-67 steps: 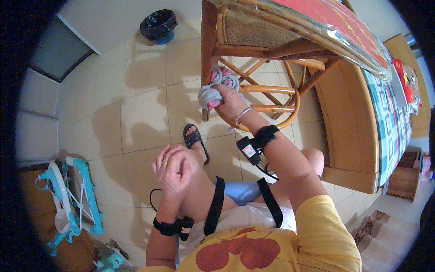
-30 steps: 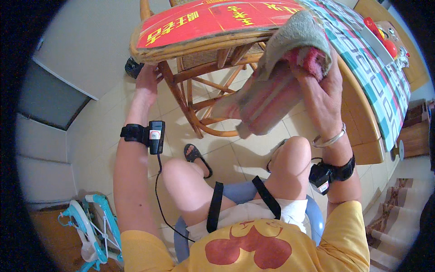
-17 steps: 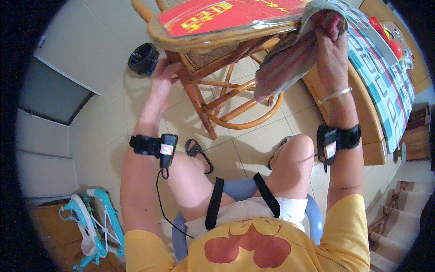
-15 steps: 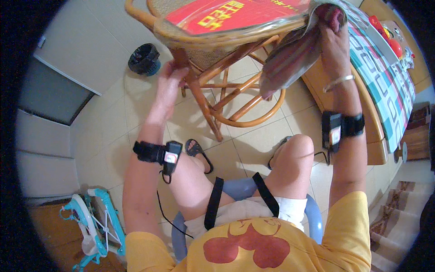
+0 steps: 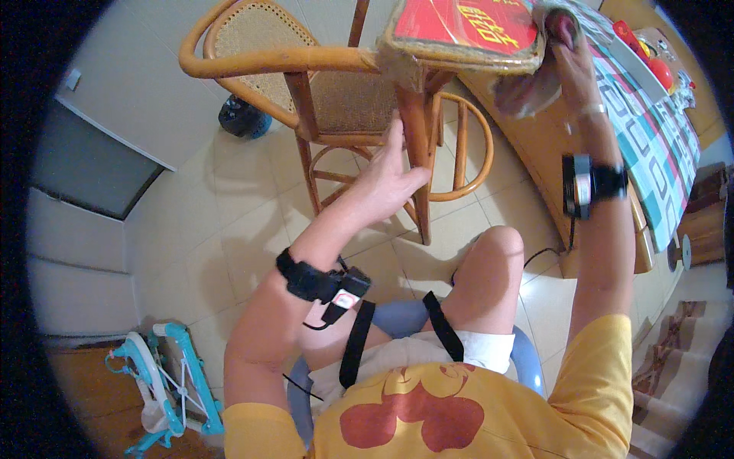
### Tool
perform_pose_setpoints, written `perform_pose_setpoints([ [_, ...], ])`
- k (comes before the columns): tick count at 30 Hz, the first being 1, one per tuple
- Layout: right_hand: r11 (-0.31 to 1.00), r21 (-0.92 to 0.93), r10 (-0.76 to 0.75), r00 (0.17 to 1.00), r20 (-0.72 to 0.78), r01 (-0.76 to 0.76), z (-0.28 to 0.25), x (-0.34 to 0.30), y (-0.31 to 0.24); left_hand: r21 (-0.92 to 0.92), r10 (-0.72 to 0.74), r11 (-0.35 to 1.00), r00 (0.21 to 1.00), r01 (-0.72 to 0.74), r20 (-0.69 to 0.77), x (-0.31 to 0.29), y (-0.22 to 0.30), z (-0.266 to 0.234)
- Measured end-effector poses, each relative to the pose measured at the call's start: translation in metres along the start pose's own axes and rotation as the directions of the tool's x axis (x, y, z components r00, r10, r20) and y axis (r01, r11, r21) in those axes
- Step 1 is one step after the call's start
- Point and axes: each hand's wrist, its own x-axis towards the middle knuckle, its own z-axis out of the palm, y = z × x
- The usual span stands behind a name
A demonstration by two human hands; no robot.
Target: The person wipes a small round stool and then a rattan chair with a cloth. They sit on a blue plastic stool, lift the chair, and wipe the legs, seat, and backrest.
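A rattan child's high chair [image 5: 348, 103] stands in front of me, its woven back and seat turned to the left. On its right side is a tray [image 5: 466, 30] with a red top under clear plastic film. My left hand [image 5: 382, 183] grips an upright wooden post [image 5: 414, 134] below the tray, thumb and fingers on either side. My right hand [image 5: 573, 69] holds a crumpled greyish-pink cloth [image 5: 527, 93] by the tray's right edge. Part of the cloth is blurred, and the hand's fingertips are hidden in it.
A bed [image 5: 638, 126] with a checked cover runs along the right; a white tray [image 5: 642, 65] with red items lies on it. Behind the chair is a dark-lined waste bin [image 5: 245, 118]. A turquoise and white folding frame [image 5: 164, 382] stands at lower left. I sit on a blue-grey seat [image 5: 397, 317].
The high chair has turned, its tray swinging right and its back and seat coming into view. My left hand has moved right with the post. The cloth is more bunched up.
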Motion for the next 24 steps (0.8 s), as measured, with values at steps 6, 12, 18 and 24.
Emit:
perform_pose_setpoints([
  [6, 0.948, 0.279, 0.195, 0.971, -0.135, -0.152, -0.012, -0.076, -0.108, 0.394, 0.341, 0.91, 0.77, -0.126, -0.539, -0.037, -0.002, -0.122],
  [12, 0.985, 0.007, -0.168, 0.979, -0.118, 0.17, 0.017, -0.05, -0.152, 0.874, 0.598, 0.475, 0.693, 0.1, -0.404, -0.031, 0.026, -0.245],
  [18, 0.87, -0.449, -0.26, 0.963, -0.066, 0.204, 0.069, -0.048, -0.127, 0.961, 0.57, 0.234, 0.78, 0.148, -0.259, 0.017, 0.02, -0.259],
  [24, 0.869, -0.442, -0.323, 0.931, -0.17, 0.221, 0.074, -0.041, -0.099, 0.956, 0.514, 0.226, 0.811, 0.188, -0.281, 0.017, 0.019, -0.257],
])
